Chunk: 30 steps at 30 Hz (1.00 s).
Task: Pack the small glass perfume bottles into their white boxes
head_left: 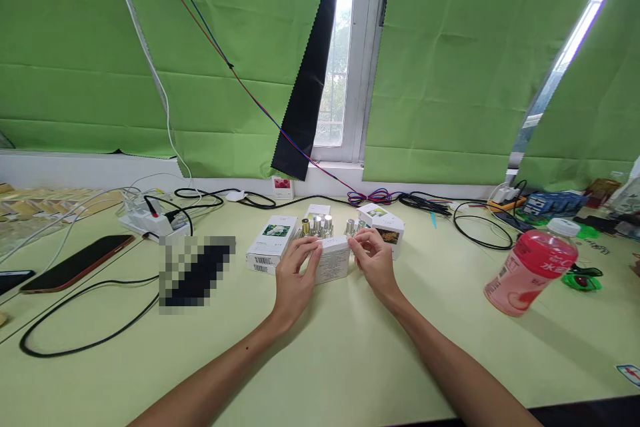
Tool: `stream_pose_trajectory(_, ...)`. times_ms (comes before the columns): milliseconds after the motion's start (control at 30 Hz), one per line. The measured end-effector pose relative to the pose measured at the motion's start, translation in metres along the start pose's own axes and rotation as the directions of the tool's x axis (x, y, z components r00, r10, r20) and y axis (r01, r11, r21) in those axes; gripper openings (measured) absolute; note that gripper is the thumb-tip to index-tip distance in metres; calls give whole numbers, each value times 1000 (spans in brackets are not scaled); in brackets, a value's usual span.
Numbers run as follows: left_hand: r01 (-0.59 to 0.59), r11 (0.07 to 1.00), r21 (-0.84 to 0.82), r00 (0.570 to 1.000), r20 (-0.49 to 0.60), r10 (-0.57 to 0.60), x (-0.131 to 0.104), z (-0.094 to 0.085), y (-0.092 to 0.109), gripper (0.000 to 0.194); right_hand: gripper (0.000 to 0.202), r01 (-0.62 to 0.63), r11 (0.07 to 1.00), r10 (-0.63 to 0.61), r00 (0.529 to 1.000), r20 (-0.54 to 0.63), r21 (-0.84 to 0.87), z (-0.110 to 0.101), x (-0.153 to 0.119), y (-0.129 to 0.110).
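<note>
A small white box (pixel 333 263) with printed text on its near side stands upright on the table between my hands. My left hand (pixel 296 267) grips its left end, thumb and fingers closed at the top corner. At the upper right corner, my right hand (pixel 374 260) has thumb and fingertips pinched together at the box's edge. Just behind are several small bottles with shiny silver and gold caps (pixel 317 225), partly hidden by the box and my fingers. To the left lies a white box with a green flower picture (pixel 271 243). Another white box (pixel 387 227) sits behind my right hand.
A pink drink bottle (pixel 531 270) stands at the right. Phones (pixel 77 263), a power strip (pixel 153 219) and a looped black cable (pixel 90 351) lie at the left. Coiled wires (pixel 373 197) run along the wall, near a small white box with red fruit (pixel 283 187).
</note>
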<state>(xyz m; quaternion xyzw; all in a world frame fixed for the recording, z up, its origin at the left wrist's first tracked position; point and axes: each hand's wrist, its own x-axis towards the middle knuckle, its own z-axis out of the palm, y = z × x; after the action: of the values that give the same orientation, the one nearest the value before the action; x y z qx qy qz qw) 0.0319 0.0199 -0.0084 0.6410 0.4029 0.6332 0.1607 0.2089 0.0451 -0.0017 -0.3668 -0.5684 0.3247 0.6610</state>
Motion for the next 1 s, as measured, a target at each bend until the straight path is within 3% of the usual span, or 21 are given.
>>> stream_pose_trajectory(1000,-18,1000,14,1000,0,18,0,0,-1,16,37,-44,998,42,999,35,49,-2,4,0)
